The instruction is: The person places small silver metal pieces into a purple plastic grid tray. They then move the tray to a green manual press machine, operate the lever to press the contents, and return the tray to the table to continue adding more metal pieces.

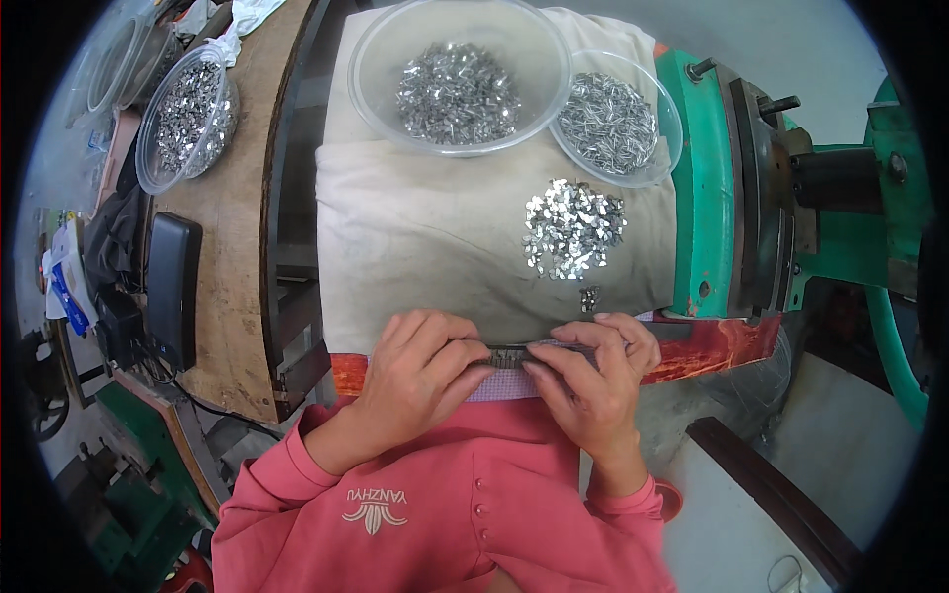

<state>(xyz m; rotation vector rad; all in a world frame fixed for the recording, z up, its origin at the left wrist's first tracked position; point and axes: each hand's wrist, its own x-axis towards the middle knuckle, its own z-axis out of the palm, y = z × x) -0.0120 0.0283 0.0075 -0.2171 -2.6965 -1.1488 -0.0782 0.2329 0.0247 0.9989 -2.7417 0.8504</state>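
At the near edge of the cloth-covered work surface, my left hand [418,364] and my right hand [593,368] grip the two ends of a narrow dark strip [508,357] with fine upright lines along it. The fingers of both hands are closed, thumbs on the near side, and they cover the strip's ends. Just beyond my right hand lies a small cluster of dark metal pieces [589,298]. Farther off, a loose pile of shiny flat metal pieces [573,229] rests on the beige cloth [415,232].
A large clear bowl [372,104] of small metal parts stands at the back, beside a smaller clear tub [675,133] of metal pins. Green machinery [704,198] borders the right. On the wooden table [232,296] at left are another tub [148,158] of metal parts and a black box [174,287].
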